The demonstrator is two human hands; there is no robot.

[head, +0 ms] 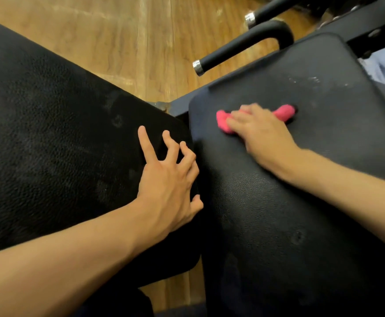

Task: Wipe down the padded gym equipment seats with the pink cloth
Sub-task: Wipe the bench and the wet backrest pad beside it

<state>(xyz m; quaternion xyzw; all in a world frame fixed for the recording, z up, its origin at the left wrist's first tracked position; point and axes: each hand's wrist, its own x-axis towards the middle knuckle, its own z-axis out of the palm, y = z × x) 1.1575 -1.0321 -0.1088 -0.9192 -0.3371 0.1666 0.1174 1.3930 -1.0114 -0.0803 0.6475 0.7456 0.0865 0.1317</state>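
Two black textured-leather padded seats fill the view, the left pad (49, 138) and the right pad (301, 179) meeting edge to edge over a brown wood-plank floor (122, 37), with two black chrome-capped handlebars (244, 46) at one o'clock. Left hand (170, 179) rests on the left pad's right edge, fingers spread and bent, gripping nothing. Right hand (257, 131) presses flat on the bunched pink cloth (285, 112), fingers pointing to ten o'clock, on the right pad's upper half; the cloth's long axis runs from eight o'clock to two o'clock.
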